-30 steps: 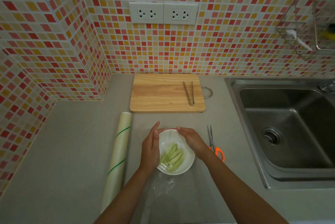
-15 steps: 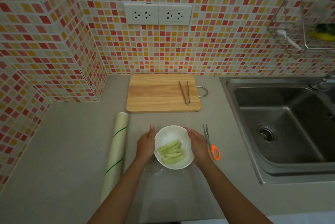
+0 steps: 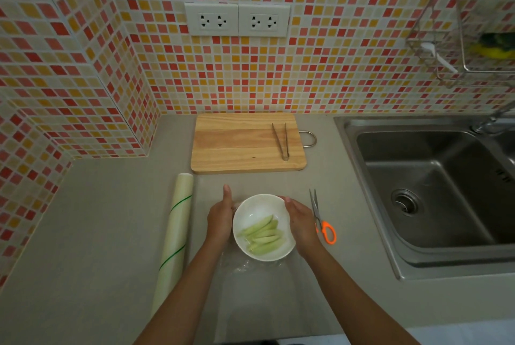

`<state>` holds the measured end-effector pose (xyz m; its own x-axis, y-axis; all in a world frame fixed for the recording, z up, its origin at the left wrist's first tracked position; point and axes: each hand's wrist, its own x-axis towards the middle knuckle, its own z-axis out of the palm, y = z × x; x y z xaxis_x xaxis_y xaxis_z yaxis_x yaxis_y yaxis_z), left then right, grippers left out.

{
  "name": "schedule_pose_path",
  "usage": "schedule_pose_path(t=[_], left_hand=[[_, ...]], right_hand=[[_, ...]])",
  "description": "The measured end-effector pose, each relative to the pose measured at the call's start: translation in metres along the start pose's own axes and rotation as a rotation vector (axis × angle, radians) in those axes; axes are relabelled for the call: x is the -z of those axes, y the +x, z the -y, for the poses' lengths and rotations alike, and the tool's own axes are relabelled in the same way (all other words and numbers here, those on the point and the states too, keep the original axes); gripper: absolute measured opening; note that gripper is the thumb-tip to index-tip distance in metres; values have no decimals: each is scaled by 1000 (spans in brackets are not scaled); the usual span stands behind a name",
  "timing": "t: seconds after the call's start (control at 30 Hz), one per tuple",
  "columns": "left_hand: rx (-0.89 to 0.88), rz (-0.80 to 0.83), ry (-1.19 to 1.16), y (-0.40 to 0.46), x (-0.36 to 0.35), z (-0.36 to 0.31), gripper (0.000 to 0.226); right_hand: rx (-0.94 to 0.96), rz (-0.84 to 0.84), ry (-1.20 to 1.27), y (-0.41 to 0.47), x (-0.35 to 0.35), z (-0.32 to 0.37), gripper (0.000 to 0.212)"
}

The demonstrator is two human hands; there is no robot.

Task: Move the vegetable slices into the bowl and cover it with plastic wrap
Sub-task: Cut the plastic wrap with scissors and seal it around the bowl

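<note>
A white bowl [image 3: 259, 205] sits on the grey counter with several pale green vegetable slices [image 3: 263, 236] in its near half. My left hand [image 3: 220, 217] presses flat against the bowl's left side and my right hand [image 3: 302, 220] against its right side. A clear sheet of plastic wrap [image 3: 239, 265] lies over the bowl and crumples on the counter at its near edge. The roll of plastic wrap [image 3: 175, 236] lies lengthwise to the left of my left hand.
A wooden cutting board [image 3: 239, 143] with metal tongs [image 3: 281, 141] on it lies behind the bowl. Orange-handled scissors [image 3: 323, 222] lie just right of my right hand. A steel sink [image 3: 434, 191] fills the right side. Tiled walls stand behind and left.
My hands slid from the top of the bowl down to its two sides. The view shifted slightly, and the bowl stayed in place.
</note>
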<state>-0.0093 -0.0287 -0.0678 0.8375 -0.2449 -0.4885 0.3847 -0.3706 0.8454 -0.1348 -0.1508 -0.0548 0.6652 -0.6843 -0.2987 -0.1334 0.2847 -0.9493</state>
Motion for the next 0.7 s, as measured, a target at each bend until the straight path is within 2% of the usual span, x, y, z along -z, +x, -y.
schedule_pose_path(t=[0.07, 0.13, 0.2, 0.37, 0.57, 0.7], left_hand=[[-36, 45, 47, 1, 1, 4, 58], [-114, 54, -11, 0, 1, 8, 46], [-124, 32, -58, -2, 1, 8, 49], [-20, -25, -97, -4, -5, 12, 44], [71, 5, -95, -1, -8, 9, 28], [-32, -144, 12, -7, -6, 8, 21]], right_hand=[[6, 5, -17, 0, 0, 1, 31], [-1, -6, -11, 1, -1, 1, 31], [-13, -19, -1, 2, -1, 0, 30], [-6, -31, -8, 3, -1, -2, 29], [-13, -47, -36, 1, -3, 0, 31], [-30, -39, -33, 0, -2, 3, 29]])
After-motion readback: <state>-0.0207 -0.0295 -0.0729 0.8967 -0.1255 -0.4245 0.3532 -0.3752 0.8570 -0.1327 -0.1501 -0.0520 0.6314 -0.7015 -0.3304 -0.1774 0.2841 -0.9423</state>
